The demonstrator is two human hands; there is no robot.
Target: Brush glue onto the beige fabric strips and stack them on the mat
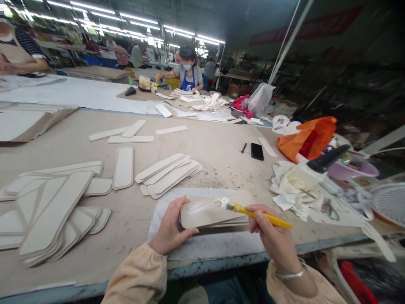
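In my right hand [268, 228] is a yellow-handled brush [253, 212], its bristles loaded with white paste. The bristles are over the top piece of a small stack of beige strips [205, 212], where a wet white smear shows near the left end. My left hand [172, 226] grips the left end of that stack, thumb along the near edge and fingers at the far side. Beneath the stack lies a white sheet [218, 245]. Just beyond it is a fanned pile of white strips [171, 173], with a single strip [123, 168] to its left.
A large pile of strips [57, 215] covers the table's left side. On the right are a black phone [257, 151], a white container [303, 175] among crumpled paper, an orange bag [306, 135] and a purple basin [354, 169]. Across the table a co-worker [189, 76] in a blue apron holds a brush.
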